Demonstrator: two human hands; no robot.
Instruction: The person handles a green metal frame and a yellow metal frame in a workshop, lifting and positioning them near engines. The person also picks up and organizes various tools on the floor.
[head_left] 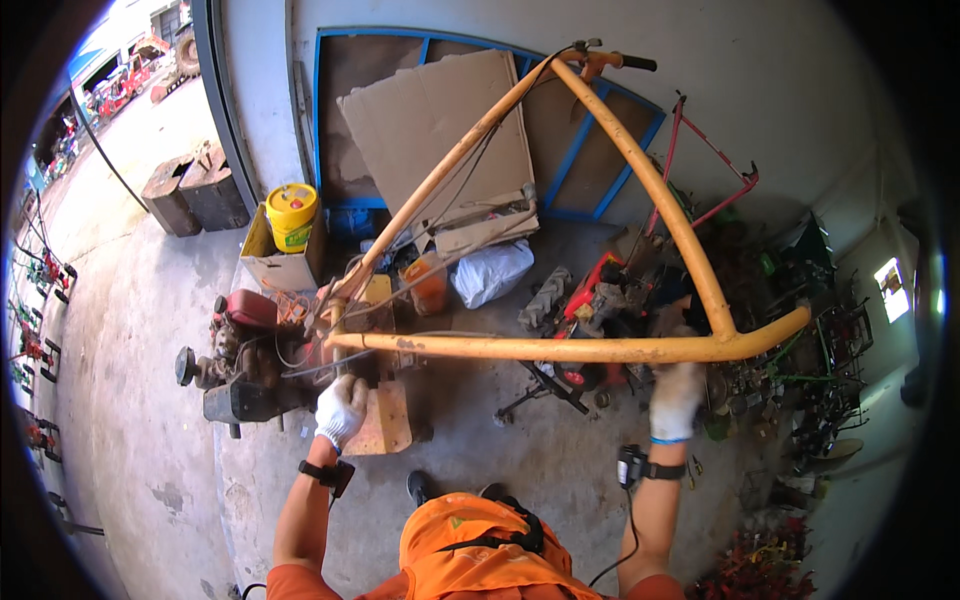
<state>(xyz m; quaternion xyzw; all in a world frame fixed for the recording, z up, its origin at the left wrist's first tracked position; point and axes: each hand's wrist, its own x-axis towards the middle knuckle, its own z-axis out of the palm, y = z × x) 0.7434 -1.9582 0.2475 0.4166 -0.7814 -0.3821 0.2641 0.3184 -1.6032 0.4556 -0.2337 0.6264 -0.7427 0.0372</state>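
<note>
While both gloved hands work the orange handlebar frame (560,348), its near bar runs left-right: left hand (341,408) sits just below its engine end, grip unclear; right hand (676,398) seems closed under the bend.

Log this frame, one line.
left hand: gloved, on tiller body | right hand: gloved, under orange handlebar | yellow bucket: in box
</note>
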